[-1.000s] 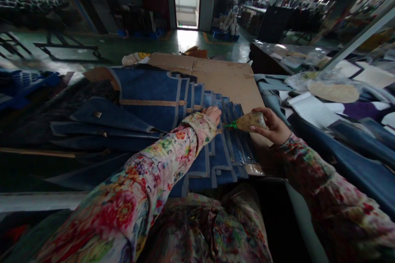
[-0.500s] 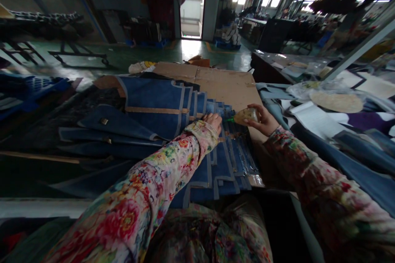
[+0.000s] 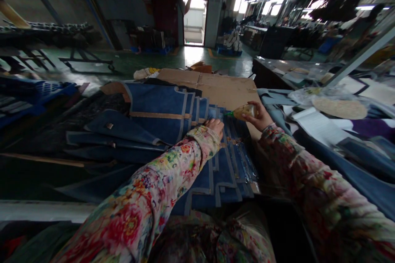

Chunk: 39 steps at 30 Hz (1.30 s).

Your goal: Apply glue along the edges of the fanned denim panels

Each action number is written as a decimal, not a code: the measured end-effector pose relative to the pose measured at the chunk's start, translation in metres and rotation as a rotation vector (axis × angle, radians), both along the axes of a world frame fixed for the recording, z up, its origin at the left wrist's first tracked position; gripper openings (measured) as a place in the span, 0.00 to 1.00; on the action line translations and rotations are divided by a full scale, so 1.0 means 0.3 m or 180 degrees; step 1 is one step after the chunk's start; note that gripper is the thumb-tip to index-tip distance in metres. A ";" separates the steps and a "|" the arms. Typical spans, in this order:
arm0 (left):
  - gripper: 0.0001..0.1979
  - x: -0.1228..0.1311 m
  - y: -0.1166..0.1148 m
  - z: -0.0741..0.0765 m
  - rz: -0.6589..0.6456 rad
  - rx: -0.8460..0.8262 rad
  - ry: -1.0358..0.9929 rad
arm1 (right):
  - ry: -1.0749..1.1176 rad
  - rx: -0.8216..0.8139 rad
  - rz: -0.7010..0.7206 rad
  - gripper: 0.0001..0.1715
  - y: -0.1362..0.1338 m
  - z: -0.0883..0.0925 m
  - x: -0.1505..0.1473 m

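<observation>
A squeeze bottle of yellowish liquid, tipped on its side, is in my right hand, with fingers and thumb closed around it. The bottle's green nozzle points left, just above the overlapping blue panels with grey edging; I cannot tell whether it touches them. My left hand lies on the panels, left of and nearer than the nozzle. Its fingers are bent over the material and their tips are partly hidden. Clear, shiny strips run along the panels' right side.
Cardboard lies under and behind the panels. Folded blue pieces with small metal fittings lie to the left. A second surface at right carries cut material, a white sheet and plastic wrap. A blue pallet stands at far left.
My right hand and the bottle have shifted slightly left, bringing the nozzle further over the panels. My left hand stays on the panels. The whole view has tilted a little.
</observation>
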<state>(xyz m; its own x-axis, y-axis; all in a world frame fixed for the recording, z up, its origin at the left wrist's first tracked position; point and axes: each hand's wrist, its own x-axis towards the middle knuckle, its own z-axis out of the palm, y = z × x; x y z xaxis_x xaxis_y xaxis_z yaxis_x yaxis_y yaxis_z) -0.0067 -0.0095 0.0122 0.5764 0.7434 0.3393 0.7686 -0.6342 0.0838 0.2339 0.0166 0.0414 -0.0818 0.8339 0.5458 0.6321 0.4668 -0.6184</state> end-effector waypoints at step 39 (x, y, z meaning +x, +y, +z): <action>0.14 -0.197 -0.102 0.042 0.0383 -0.0002 0.0151 | 0.0540 -0.1403 0.0279 0.40 -0.142 0.087 -0.015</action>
